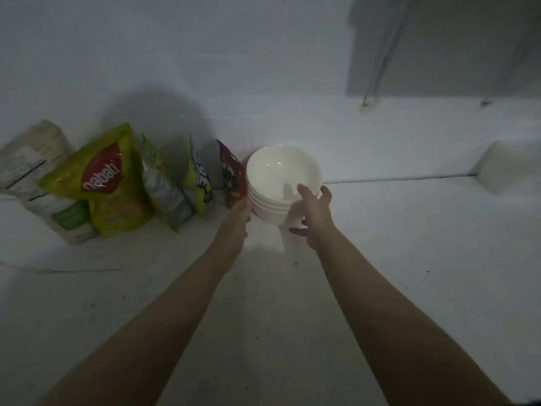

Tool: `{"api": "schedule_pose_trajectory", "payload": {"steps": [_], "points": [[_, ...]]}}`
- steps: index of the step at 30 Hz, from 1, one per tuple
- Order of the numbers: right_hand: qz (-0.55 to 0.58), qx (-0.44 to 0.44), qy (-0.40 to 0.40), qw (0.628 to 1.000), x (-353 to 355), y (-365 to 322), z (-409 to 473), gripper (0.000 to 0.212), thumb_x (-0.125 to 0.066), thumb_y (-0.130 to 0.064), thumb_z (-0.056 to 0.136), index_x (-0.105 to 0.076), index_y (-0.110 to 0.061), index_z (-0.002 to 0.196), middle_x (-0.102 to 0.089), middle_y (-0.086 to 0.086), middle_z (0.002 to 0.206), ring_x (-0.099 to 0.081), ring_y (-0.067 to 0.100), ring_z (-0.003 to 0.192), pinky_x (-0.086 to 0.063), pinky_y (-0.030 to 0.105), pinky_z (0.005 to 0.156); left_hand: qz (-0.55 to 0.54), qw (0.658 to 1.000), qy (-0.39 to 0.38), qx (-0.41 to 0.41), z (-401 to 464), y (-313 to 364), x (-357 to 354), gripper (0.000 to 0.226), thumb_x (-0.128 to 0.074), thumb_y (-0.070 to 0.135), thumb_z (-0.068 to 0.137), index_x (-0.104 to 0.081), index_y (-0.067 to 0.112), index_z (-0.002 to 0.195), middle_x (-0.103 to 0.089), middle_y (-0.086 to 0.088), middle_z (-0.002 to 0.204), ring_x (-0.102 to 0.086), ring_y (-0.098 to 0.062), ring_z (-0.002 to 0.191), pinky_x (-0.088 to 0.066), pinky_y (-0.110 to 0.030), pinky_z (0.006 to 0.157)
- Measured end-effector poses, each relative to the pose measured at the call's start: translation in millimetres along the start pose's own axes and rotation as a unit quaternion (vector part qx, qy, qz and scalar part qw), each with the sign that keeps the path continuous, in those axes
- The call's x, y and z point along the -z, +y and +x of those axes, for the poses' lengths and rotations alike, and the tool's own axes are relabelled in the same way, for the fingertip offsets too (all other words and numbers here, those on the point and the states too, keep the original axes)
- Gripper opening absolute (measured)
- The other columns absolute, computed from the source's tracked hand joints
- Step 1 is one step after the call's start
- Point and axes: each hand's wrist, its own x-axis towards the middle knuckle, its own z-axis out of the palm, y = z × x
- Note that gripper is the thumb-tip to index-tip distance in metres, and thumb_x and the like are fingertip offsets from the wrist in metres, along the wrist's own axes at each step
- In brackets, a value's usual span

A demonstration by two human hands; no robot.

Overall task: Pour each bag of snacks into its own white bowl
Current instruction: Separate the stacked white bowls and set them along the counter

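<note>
Fingers (306, 191) spread on bowl stack (281, 177); left hand (241, 210) alongside.

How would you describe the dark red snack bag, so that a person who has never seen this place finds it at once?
Start at the stack of white bowls near the wall. A row of snack bags runs from the stack to the left, and the dark red bag is the first one, right against the bowls and beside the left hand. Its neighbours are yellow-green or pale; it alone is red.

the green bag (108, 183) reads "nabati" on a red oval.
</note>
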Motion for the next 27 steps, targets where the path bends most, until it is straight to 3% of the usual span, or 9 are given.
{"api": "schedule_pose_trajectory", "payload": {"steps": [3,7,13,18,21,25,27], "points": [[-0.004,-0.028,-0.009,1.000,-4.5,-7.9,11.5,0.067,-0.050,-0.015,0.091,-0.019,-0.032,0.149,-0.042,0.004,0.128,-0.049,0.035,0.116,-0.058,0.055,0.078,0.004,1.000,0.002,0.002,1.4,-1.5,-1.0,0.050,-0.033,0.047,0.103,-0.035,0.023,0.147,-0.043,-0.001,0.146,-0.046,-0.019,0.126,-0.039,-0.040,0.106],[-0.018,-0.023,-0.014,0.999,0.1,-5.4,10.5,0.061,-0.039,-0.005,0.089,-0.025,-0.025,0.145,-0.043,0.006,0.126,-0.051,0.036,0.111,-0.060,0.050,0.065,0.000,1.000,0.003,0.012,-1.4,-10.4,0.0,0.052,-0.032,0.050,0.102,-0.037,0.024,0.147,-0.044,0.001,0.146,-0.049,-0.020,0.125,-0.040,-0.045,0.108],[-0.038,-0.019,-0.035,0.999,37.1,15.1,-42.5,0.063,-0.043,-0.003,0.089,-0.029,-0.026,0.146,-0.047,0.005,0.118,-0.055,0.040,0.108,-0.062,0.046,0.059,-0.047,0.999,0.015,0.013,-32.8,-30.9,-3.3,0.053,-0.027,0.051,0.102,-0.028,0.027,0.150,-0.039,0.002,0.149,-0.046,-0.019,0.125,-0.039,-0.041,0.105],[-0.085,-0.020,-0.070,0.994,51.6,39.0,-107.7,0.062,-0.045,-0.006,0.087,-0.034,-0.031,0.143,-0.053,0.009,0.124,-0.060,0.039,0.103,-0.058,0.036,0.053,-0.122,0.992,0.036,-0.018,-76.6,-46.7,10.5,0.051,-0.024,0.056,0.101,-0.039,0.035,0.145,-0.047,0.007,0.146,-0.046,-0.015,0.130,-0.037,-0.043,0.110],[-0.082,-0.034,-0.111,0.990,40.0,51.6,-149.8,0.059,-0.046,-0.007,0.087,-0.037,-0.034,0.139,-0.055,0.007,0.119,-0.062,0.038,0.101,-0.060,0.040,0.060,-0.141,0.987,0.044,-0.057,-107.8,-61.5,39.1,0.061,-0.027,0.067,0.093,-0.042,0.036,0.144,-0.053,0.009,0.143,-0.050,-0.013,0.129,-0.041,-0.042,0.107],[-0.107,-0.026,-0.152,0.982,4.8,73.4,-208.3,0.057,-0.047,-0.008,0.087,-0.037,-0.037,0.136,-0.055,0.006,0.118,-0.062,0.035,0.102,-0.061,0.041,0.063,-0.185,0.974,0.088,-0.093,-157.7,-78.4,94.0,0.052,-0.037,0.053,0.094,-0.048,0.031,0.139,-0.057,0.005,0.138,-0.055,-0.014,0.126,-0.047,-0.036,0.098],[-0.115,-0.031,-0.171,0.978,-15.5,85.7,-234.1,0.057,-0.047,-0.008,0.087,-0.036,-0.038,0.135,-0.055,0.006,0.118,-0.062,0.035,0.101,-0.062,0.042,0.064,-0.184,0.972,0.104,-0.099,-182.2,-85.0,121.4,0.058,-0.036,0.056,0.090,-0.048,0.031,0.140,-0.058,0.006,0.138,-0.056,-0.013,0.124,-0.048,-0.035,0.096]]}}
